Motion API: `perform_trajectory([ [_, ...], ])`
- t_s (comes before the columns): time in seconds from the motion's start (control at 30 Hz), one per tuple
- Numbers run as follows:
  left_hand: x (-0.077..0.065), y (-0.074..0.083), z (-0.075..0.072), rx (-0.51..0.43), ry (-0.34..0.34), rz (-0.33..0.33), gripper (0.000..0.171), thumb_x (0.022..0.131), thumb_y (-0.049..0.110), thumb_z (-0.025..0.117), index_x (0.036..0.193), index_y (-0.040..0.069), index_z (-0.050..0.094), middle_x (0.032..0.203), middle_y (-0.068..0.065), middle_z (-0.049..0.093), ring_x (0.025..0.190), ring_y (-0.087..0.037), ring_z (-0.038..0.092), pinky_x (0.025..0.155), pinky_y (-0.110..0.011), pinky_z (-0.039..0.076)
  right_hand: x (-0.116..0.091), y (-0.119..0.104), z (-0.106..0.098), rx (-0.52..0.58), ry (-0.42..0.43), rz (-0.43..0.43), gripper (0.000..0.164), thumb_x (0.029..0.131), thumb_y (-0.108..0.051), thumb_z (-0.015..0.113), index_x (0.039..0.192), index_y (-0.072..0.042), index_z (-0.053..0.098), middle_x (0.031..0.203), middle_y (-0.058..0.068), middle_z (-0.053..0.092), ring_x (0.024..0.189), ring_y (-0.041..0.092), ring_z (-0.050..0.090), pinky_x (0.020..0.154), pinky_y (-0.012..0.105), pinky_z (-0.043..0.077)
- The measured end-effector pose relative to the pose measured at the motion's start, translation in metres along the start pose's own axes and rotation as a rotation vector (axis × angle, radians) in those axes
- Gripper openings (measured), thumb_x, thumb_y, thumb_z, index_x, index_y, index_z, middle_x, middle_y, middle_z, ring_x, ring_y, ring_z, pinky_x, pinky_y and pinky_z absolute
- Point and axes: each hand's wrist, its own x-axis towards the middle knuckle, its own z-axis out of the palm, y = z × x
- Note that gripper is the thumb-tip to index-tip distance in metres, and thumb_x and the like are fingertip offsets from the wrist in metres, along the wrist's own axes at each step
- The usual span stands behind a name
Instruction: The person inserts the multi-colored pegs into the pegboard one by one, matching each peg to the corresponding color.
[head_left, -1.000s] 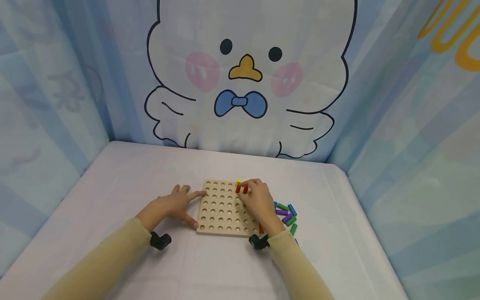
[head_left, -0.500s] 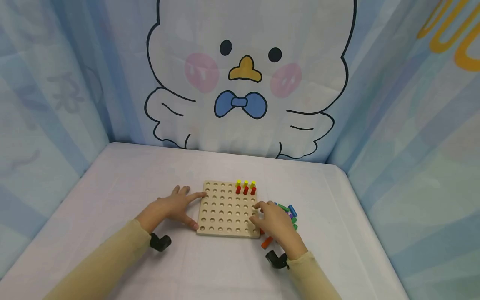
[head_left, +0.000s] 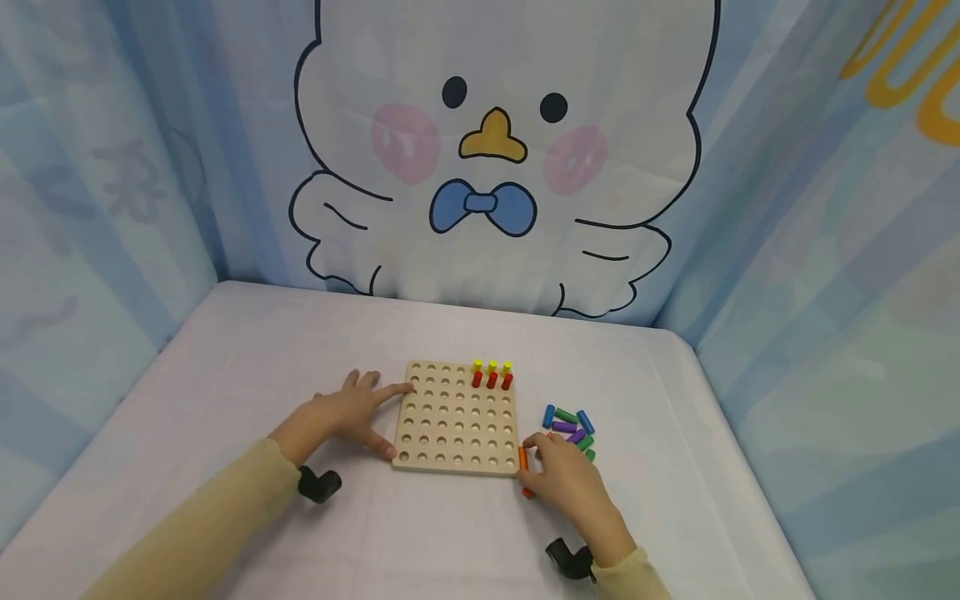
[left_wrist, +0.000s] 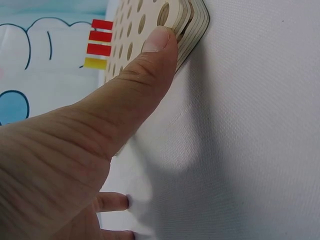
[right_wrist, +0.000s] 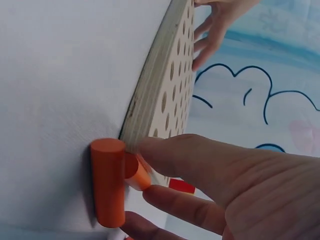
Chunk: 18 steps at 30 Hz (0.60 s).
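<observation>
A square wooden pegboard (head_left: 457, 472) with rows of holes lies flat on the table. At its back right stand three yellow pegs (head_left: 492, 366), with three red pegs (head_left: 492, 381) in front of them. My left hand (head_left: 348, 414) spreads along the board's left side, its thumb (left_wrist: 157, 50) resting on the near corner. By the board's front right corner, my right hand (head_left: 566, 473) reaches down at loose orange pegs (head_left: 523, 457). Its thumb and fingers are apart around one orange peg (right_wrist: 137, 175); another orange peg (right_wrist: 108, 182) lies beside it. Whether the fingertips press on a peg is unclear.
Right of the board lies a loose cluster of blue pegs (head_left: 585, 422), purple pegs (head_left: 564, 427) and green pegs (head_left: 566, 415), partly behind my right hand. A white cloth covers the table (head_left: 375, 542). Printed curtains (head_left: 480, 267) stand at the back and both sides.
My right hand has left the red pegs, which now stand in the board, and moved toward me and right to the orange pegs. My left hand stays at the board.
</observation>
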Motion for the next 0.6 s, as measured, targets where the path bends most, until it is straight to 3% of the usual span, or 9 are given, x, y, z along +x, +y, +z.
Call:
perform_trajectory([
  [0.17,0.0,0.0,0.0,0.0,-0.003,0.004,0.113,0.072,0.065,0.086,0.164,0.034,0.027,0.169,-0.027,0.015,0.153,-0.061,0.007,0.096,-0.093,0.023,-0.008,0.001,0.003,0.011,0.016,0.005,0.038,0.081,-0.025,0.086,0.114,-0.015,0.07,0.099,0.003,0.07,0.08,0.017,0.06,0.065,0.036,0.05],
  [0.33,0.0,0.0,0.001,0.011,-0.002,0.003,0.113,0.071,0.066,0.086,0.164,0.034,0.028,0.169,-0.026,0.017,0.153,-0.06,0.009,0.095,-0.093,0.025,-0.015,0.002,0.007,0.037,0.021,0.033,0.034,0.08,-0.022,0.086,0.109,-0.013,0.07,0.085,0.0,0.062,0.07,0.014,0.052,0.059,0.03,0.042],
  [0.6,0.0,0.0,0.001,0.008,-0.002,-0.005,0.115,0.07,0.067,0.086,0.164,0.035,0.027,0.169,-0.026,0.016,0.153,-0.06,0.008,0.096,-0.092,0.025,-0.019,0.003,0.011,0.066,0.054,0.055,0.038,0.078,-0.017,0.089,0.11,-0.01,0.068,0.08,-0.001,0.057,0.067,0.014,0.05,0.058,0.028,0.039],
])
